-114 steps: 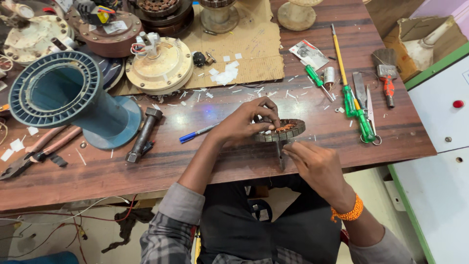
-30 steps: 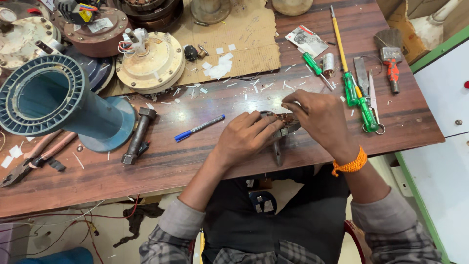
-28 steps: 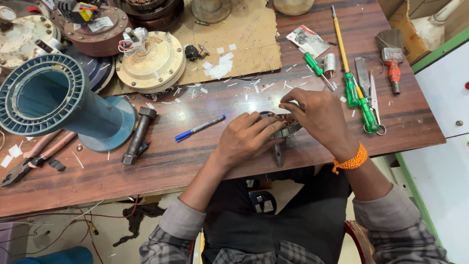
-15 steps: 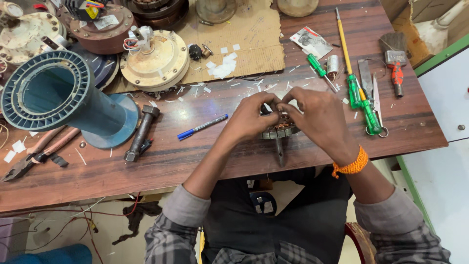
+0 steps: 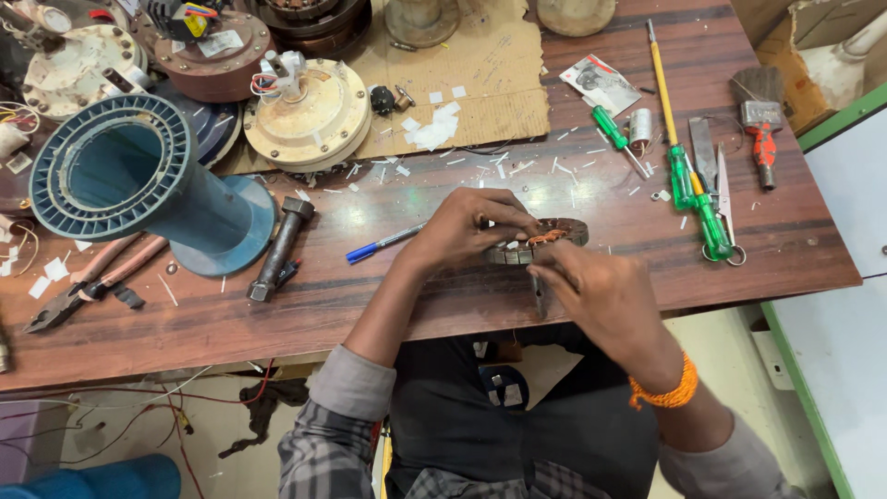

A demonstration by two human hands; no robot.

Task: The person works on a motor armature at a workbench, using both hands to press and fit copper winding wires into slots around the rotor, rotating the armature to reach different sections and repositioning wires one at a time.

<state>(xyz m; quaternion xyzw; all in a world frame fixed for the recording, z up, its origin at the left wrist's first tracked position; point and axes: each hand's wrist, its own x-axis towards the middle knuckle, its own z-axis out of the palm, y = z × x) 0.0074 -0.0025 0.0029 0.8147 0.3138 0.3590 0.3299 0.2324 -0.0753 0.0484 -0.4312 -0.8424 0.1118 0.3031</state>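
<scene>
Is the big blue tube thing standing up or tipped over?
Tipped over. The blue flanged cylinder lies on its side on the wooden table, its open mouth facing up-left, so you can see inside.

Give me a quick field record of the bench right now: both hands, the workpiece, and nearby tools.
left hand: curled over the near-left rim of the ring-shaped stator
right hand: at the stator's near edge, fingertips on the copper winding
ring-shaped stator: flat on the wooden table, copper wire showing
blue pen: left of the left hand
green screwdrivers: right of the stator
blue spool: far left
</scene>
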